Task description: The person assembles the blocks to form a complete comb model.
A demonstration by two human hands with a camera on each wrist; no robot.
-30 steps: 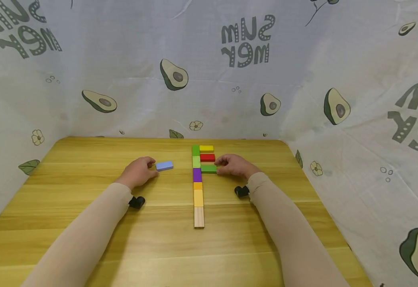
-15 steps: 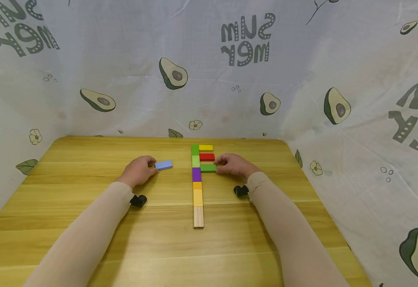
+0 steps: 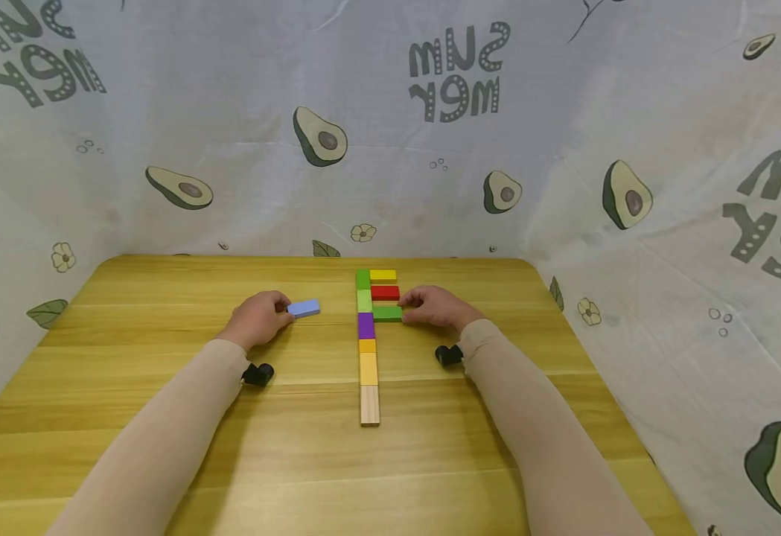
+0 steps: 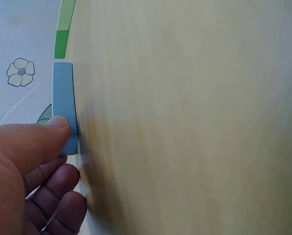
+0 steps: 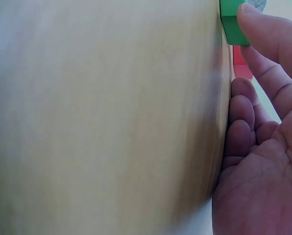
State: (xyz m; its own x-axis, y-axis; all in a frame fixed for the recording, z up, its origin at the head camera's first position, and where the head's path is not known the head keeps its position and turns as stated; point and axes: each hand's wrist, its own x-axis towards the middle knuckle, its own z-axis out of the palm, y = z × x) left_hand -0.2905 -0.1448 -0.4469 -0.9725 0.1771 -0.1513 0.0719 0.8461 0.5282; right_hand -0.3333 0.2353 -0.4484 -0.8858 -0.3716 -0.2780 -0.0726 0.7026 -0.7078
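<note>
My left hand [image 3: 254,320] pinches the near end of a light blue block [image 3: 304,308] between thumb and fingers, left of a column of coloured blocks. In the left wrist view, the thumb lies on that blue block [image 4: 63,95]. At the other side, my right hand [image 3: 440,307] holds the right end of a green block [image 3: 388,315], whose left end meets the column. The right wrist view shows the thumb against this green block [image 5: 235,24], with the other fingers curled beneath. Just behind it lies a red block [image 3: 385,293], apart from the green one.
The column runs toward me from a green block [image 3: 362,279] through light green [image 3: 364,301], purple [image 3: 366,326], orange and yellow ones to a plain wood block [image 3: 369,406]. A yellow block [image 3: 383,275] sits at its far right. Patterned cloth [image 3: 390,149] surrounds the wooden table [image 3: 283,461].
The head view has shifted slightly. Both hands and the blocks keep practically the same places relative to one another.
</note>
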